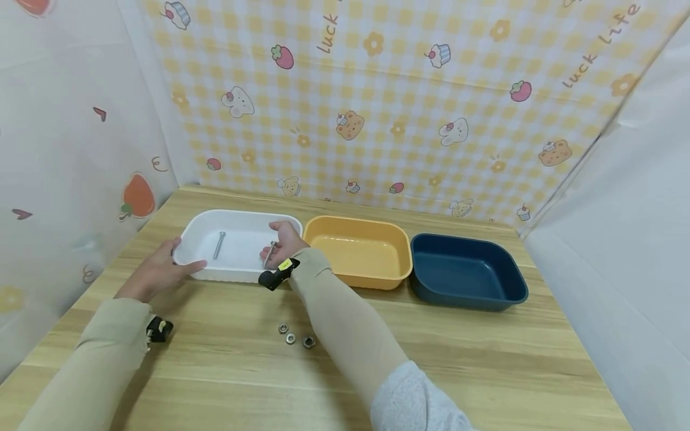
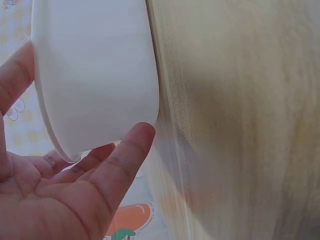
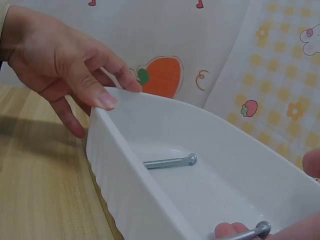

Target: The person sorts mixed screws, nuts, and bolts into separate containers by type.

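Observation:
My left hand point(image 1: 162, 269) grips the left end of a white plastic tray point(image 1: 237, 275), its thumb over the near rim and its fingers around the end wall. One silver bolt point(image 1: 219, 245) lies on the tray's floor, left of centre. Inside the tray's right end is my right hand point(image 1: 286, 242), with a second bolt point(image 3: 261, 229) lying across its fingers. The right thumb point(image 3: 312, 162) stands apart from that bolt. In the left wrist view, the left fingers point(image 2: 135, 150) touch the tray's outer wall near its bottom corner.
A yellow tray point(image 1: 358, 278) stands just right of the white one, with a dark blue tray point(image 1: 469, 299) beside it. Three metal nuts point(image 1: 290, 339) lie on the wooden table point(image 1: 485, 371) near my right forearm. Patterned cloth point(image 1: 399, 161) hangs behind.

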Demonstrator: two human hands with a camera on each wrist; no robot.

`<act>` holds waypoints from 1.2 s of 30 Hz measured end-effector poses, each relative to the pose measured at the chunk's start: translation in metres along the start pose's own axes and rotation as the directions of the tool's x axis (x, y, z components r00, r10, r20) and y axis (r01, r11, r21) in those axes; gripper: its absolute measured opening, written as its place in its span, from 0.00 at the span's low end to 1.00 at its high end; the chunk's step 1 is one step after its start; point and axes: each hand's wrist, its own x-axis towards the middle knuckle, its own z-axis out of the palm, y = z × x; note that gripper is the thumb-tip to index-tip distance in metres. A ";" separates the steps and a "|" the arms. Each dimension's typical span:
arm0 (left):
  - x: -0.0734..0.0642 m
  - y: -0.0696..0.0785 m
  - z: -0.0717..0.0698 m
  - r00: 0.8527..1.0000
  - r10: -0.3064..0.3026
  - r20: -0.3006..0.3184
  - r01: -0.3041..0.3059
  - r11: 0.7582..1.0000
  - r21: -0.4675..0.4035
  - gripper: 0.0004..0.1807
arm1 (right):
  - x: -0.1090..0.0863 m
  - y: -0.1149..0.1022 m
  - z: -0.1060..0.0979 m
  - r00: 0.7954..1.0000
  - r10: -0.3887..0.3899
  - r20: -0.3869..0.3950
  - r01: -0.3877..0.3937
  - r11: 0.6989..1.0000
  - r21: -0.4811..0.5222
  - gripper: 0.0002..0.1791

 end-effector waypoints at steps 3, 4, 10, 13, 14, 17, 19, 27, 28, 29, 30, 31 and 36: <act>0.000 0.001 0.001 1.000 0.003 0.003 -0.003 1.000 -0.006 0.59 | 0.002 -0.001 -0.001 1.000 -0.009 -0.008 0.008 0.999 -0.036 0.45; 0.001 0.001 0.002 1.000 0.004 0.004 -0.004 1.000 -0.005 0.59 | 0.002 -0.001 -0.001 1.000 -0.009 -0.009 0.009 0.999 -0.045 0.46; 0.002 0.002 0.004 1.000 0.004 0.011 -0.004 1.000 -0.006 0.59 | 0.002 -0.002 -0.004 0.999 -0.015 -0.028 0.014 0.998 -0.055 0.46; 0.003 0.003 0.005 1.000 0.010 0.013 -0.010 1.000 -0.015 0.59 | 0.000 -0.003 -0.004 1.000 -0.015 -0.026 0.014 0.999 -0.040 0.45; 0.003 0.003 0.005 1.000 0.013 0.013 -0.013 1.000 -0.018 0.59 | -0.001 -0.003 -0.005 1.000 -0.015 -0.021 0.014 0.999 -0.038 0.45; 0.004 0.002 0.006 1.000 0.016 0.012 -0.015 1.000 -0.017 0.59 | -0.003 -0.003 -0.006 1.000 -0.021 -0.009 0.021 1.000 -0.012 0.43; 0.004 0.002 0.005 1.000 0.025 0.011 -0.025 1.000 -0.020 0.59 | -0.005 -0.003 -0.006 1.000 -0.027 0.012 0.027 1.000 -0.005 0.41; 0.002 0.001 0.001 1.000 0.027 0.010 -0.027 1.000 0.005 0.58 | -0.012 -0.001 -0.005 0.987 -0.092 0.136 0.096 0.995 -0.025 0.33; 0.001 0.002 0.001 1.000 0.023 0.011 -0.023 1.000 0.008 0.59 | -0.013 -0.002 -0.005 0.984 -0.095 0.150 0.100 0.995 -0.029 0.33; 0.001 0.002 0.001 1.000 0.021 0.012 -0.022 1.000 0.013 0.59 | -0.015 -0.002 -0.005 0.982 -0.100 0.160 0.106 0.994 -0.032 0.32; 0.000 0.002 0.000 1.000 0.018 0.012 -0.018 1.000 0.017 0.59 | -0.016 -0.003 -0.005 0.980 -0.102 0.171 0.109 0.993 -0.035 0.32; 0.000 0.003 0.000 1.000 0.012 0.013 -0.012 1.000 0.020 0.59 | -0.017 -0.004 -0.006 0.978 -0.105 0.181 0.113 0.993 -0.038 0.31; 0.003 0.003 -0.002 1.000 0.018 0.022 -0.019 1.000 0.016 0.59 | -0.025 -0.010 -0.009 0.968 -0.125 0.216 0.138 0.989 -0.047 0.31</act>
